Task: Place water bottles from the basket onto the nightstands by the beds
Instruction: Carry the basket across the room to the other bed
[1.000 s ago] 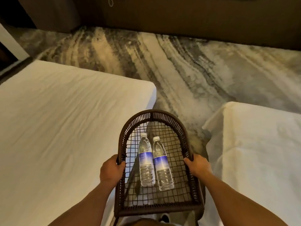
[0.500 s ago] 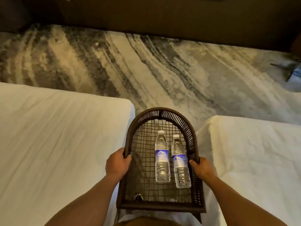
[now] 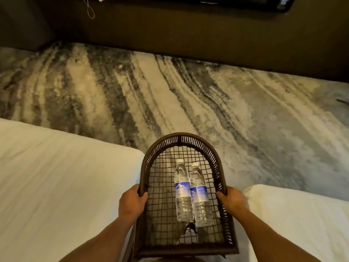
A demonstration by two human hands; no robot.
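Bottles (image 3: 183, 191) (image 3: 199, 195), side by side on basket (image 3: 181, 138) mesh: light, smooth, apt to roll; I'd grasp mid-label. Left hand (image 3: 132, 202) and right hand (image 3: 233, 200) fingers clasp the rim.

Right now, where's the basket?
In the head view, the basket sits bottom centre, held by the left hand and right hand at its side rims, in the gap between the two beds, with two water bottles lying inside.
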